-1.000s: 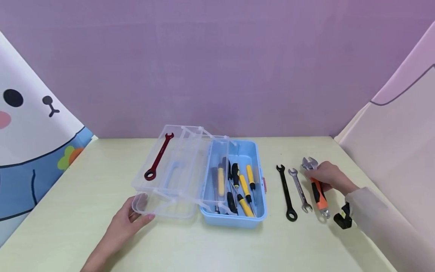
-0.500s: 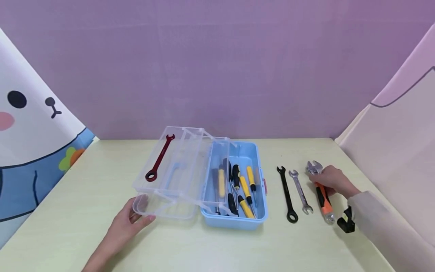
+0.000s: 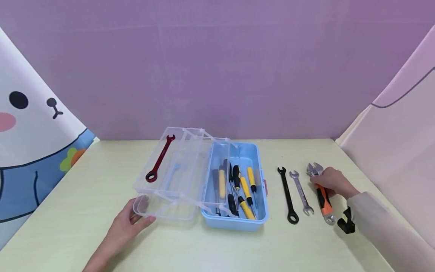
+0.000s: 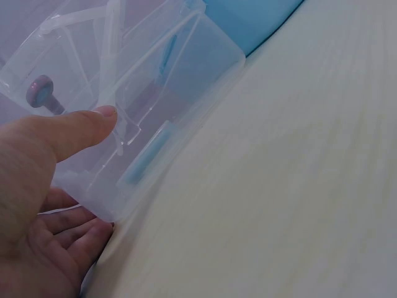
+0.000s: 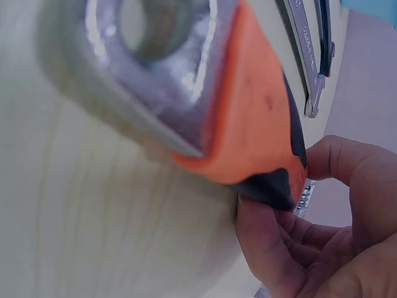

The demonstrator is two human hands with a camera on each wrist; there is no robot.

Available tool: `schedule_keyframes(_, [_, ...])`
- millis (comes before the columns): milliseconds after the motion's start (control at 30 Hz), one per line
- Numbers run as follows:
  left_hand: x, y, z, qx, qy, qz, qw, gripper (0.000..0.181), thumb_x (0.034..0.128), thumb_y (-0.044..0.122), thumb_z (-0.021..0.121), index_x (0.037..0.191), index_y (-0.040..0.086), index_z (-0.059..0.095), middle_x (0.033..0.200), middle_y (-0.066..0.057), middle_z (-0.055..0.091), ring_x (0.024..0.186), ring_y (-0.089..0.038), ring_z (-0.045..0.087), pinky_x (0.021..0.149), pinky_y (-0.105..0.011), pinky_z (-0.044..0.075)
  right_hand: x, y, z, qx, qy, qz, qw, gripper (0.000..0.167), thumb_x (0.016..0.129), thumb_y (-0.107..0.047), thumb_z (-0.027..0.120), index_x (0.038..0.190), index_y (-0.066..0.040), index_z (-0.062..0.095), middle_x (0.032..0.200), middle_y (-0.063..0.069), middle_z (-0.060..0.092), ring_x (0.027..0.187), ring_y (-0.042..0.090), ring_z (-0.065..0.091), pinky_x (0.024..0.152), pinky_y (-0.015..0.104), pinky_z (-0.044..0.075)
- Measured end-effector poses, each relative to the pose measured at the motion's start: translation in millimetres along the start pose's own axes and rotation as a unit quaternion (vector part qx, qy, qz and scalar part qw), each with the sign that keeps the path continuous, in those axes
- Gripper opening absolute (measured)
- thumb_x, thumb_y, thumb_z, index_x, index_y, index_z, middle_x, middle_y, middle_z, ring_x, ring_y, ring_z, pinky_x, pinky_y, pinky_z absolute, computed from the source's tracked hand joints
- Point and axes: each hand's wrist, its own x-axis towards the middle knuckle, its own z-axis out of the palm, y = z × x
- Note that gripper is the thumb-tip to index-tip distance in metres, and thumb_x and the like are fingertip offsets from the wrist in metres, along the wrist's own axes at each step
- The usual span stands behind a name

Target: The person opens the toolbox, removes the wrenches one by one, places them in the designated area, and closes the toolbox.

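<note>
My right hand (image 3: 334, 182) pinches an adjustable wrench (image 3: 324, 202) with an orange and black handle, near its silver head. In the right wrist view, the thumb and fingers lie on either side of the handle (image 5: 254, 105). On the left, my left hand (image 3: 124, 226) holds the near edge of the clear lid (image 3: 170, 217) of a blue toolbox (image 3: 234, 224). The left wrist view shows the thumb (image 4: 87, 130) on one side of the lid wall and the other fingers on the opposite side. A red combination wrench (image 3: 159, 158) lies on the folded-back lid.
Several screwdrivers (image 3: 245, 189) with yellow or black handles lie inside the blue box. Between the box and my right hand, a black combination wrench (image 3: 287, 194) and a smaller silver open-end wrench (image 3: 301, 192) lie on the pale table (image 3: 217, 253). A purple backdrop (image 3: 217, 75) stands behind.
My right hand and the adjustable wrench have shifted slightly right and toward me, mostly in the first half second. My left hand stays on the lid edge.
</note>
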Motion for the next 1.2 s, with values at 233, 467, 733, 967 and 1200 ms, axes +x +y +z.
schedule_keyframes(233, [-0.5,-0.2,0.1,0.004,0.0,-0.001,1.0,0.069,0.0885,0.023,0.069,0.141,-0.001,0.031,0.14,-0.033,0.041,0.128,-0.045,0.045,0.091,-0.034,0.055,0.7,-0.4,-0.4,-0.013,0.001,-0.002,0.9999,0.028,0.085,-0.025,0.057,0.062,-0.011,0.05,0.056,0.0,0.052,0.047,0.012,0.055,0.049,0.029,0.054])
schedule_keyframes(467, [-1.5,0.6,0.4,-0.003,-0.004,-0.007,1.0,0.07,0.0886,0.023,0.069,0.141,-0.001,0.03,0.142,-0.033,0.039,0.129,-0.045,0.044,0.092,-0.035,0.055,0.0,-3.5,0.5,-0.032,0.006,-0.001,0.9995,0.027,0.083,-0.024,0.056,0.061,-0.01,0.05,0.057,0.001,0.052,0.047,0.012,0.055,0.048,0.028,0.054])
schedule_keyframes(733, [-1.6,1.2,0.2,-0.001,0.001,0.005,1.0,0.068,0.089,0.022,0.068,0.141,-0.001,0.031,0.141,-0.033,0.04,0.127,-0.045,0.045,0.092,-0.036,0.055,3.3,-3.4,-2.4,-0.027,-0.012,0.011,0.9995,0.022,0.081,-0.021,0.058,0.064,-0.007,0.052,0.056,0.001,0.054,0.047,0.011,0.055,0.048,0.026,0.054])
schedule_keyframes(967, [0.4,-0.4,0.0,0.002,0.002,0.003,1.0,0.069,0.0887,0.023,0.068,0.141,-0.001,0.031,0.141,-0.033,0.04,0.128,-0.045,0.045,0.092,-0.036,0.054,6.8,-1.9,-9.7,-0.013,-0.05,0.017,0.9985,0.022,0.083,-0.02,0.062,0.071,-0.004,0.053,0.058,0.001,0.053,0.049,0.01,0.057,0.05,0.025,0.055])
schedule_keyframes(1200, [0.2,0.4,-0.1,0.012,0.002,-0.005,0.9999,0.071,0.0879,0.026,0.069,0.141,-0.001,0.031,0.142,-0.033,0.04,0.128,-0.044,0.045,0.093,-0.036,0.054,5.1,-2.7,-10.7,-0.019,-0.062,0.011,0.9978,0.023,0.084,-0.019,0.062,0.071,-0.003,0.051,0.058,0.001,0.053,0.05,0.01,0.057,0.05,0.025,0.055])
